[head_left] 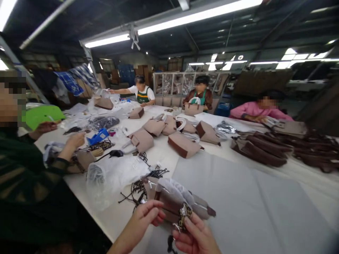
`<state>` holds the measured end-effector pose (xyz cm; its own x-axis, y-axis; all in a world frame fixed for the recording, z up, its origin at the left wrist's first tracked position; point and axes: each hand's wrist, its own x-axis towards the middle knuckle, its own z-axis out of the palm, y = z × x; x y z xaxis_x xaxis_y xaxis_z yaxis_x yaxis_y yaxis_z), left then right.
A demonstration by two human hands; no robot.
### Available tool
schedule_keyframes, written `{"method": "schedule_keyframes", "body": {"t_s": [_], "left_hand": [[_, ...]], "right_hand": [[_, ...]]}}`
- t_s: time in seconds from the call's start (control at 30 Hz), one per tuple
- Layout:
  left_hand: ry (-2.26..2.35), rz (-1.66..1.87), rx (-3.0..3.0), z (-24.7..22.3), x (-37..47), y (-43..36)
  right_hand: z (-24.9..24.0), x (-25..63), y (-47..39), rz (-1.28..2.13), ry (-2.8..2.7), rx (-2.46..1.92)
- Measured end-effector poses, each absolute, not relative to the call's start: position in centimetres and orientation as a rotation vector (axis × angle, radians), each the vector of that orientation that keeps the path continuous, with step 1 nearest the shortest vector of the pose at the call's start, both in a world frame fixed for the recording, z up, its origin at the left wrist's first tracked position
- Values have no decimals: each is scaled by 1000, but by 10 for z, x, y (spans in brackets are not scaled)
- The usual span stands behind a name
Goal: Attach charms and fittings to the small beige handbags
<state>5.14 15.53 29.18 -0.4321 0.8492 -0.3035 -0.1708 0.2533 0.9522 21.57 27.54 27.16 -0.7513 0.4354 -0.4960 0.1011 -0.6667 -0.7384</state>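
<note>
My right hand point(197, 234) pinches a cluster of gold and silver metal pieces, which looks like a bag charm point(184, 212). A silver clasp and a dark part dangle below it. My left hand point(145, 220) is to the left, fingers half curled and apart, with nothing visible in them. Behind both hands a taupe handbag point(169, 203) with brown trim lies on the table, its handles wrapped in whitish film. The left fingertips are close to the bag's side; I cannot tell whether they touch it. Dark knotted cords point(139, 187) lie just beyond the bag.
A clear plastic bag point(113, 180) lies left of my handbag. Several taupe handbags point(185, 144) stand mid-table, and dark brown bags point(261, 148) are piled right. Grey sheeting point(238, 197) covers the near table. A co-worker's hand point(75, 141) works at left; other people sit across.
</note>
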Motion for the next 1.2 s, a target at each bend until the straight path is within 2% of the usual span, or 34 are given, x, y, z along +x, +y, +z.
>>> {"method": "schedule_keyframes", "body": {"t_s": [0.13, 0.27, 0.4, 0.73, 0.87, 0.97, 1.07, 1.2], "left_hand": [[1200, 1211, 682, 302, 79, 163], [983, 1292, 613, 280, 97, 172], [1092, 1274, 610, 268, 103, 179], [1349, 1218, 555, 296, 112, 193], [1379, 1235, 484, 292, 116, 197], [1389, 1257, 507, 298, 117, 197], [1399, 1247, 565, 306, 117, 197], [1385, 1278, 530, 305, 117, 196]], "right_hand": [[279, 225, 277, 2563, -822, -1039], [280, 236, 277, 2491, -753, -1038], [278, 246, 278, 2453, -731, -1002], [275, 260, 278, 2432, -741, -990], [255, 263, 280, 2283, -913, -1023], [246, 269, 283, 1798, -1314, -1072], [251, 276, 285, 1410, -1812, -885], [254, 278, 284, 1496, -2033, -697]]}}
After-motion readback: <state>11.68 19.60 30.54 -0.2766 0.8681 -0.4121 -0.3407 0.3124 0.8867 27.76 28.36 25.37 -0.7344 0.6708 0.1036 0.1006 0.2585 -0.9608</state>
